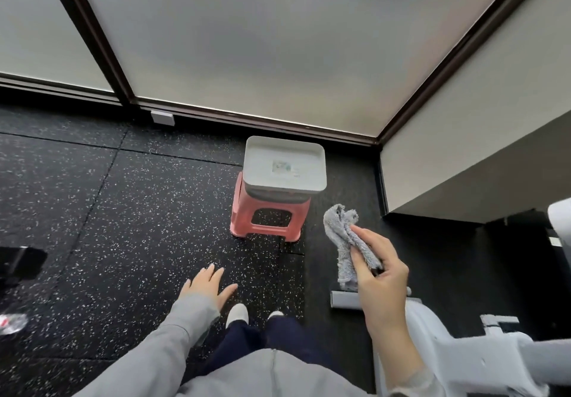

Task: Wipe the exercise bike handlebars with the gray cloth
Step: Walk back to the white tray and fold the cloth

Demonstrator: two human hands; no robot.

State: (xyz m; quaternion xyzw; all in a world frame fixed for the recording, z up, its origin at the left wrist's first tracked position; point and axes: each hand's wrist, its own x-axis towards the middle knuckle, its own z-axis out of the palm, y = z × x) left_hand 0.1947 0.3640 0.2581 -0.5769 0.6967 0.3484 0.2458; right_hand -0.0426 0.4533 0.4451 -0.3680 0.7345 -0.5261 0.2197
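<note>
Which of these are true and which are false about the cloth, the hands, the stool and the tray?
1. The right hand holds the gray cloth. True.
2. The left hand also grips the cloth. False: it is open and empty, spread above the floor.
3. A white tray sits on top of the pink stool. True.
4. The tray is full of bottles. False: it holds nothing but a small label.
5. The cloth is pressed against the white exercise bike. False: it hangs in the air, apart from the bike.
</note>
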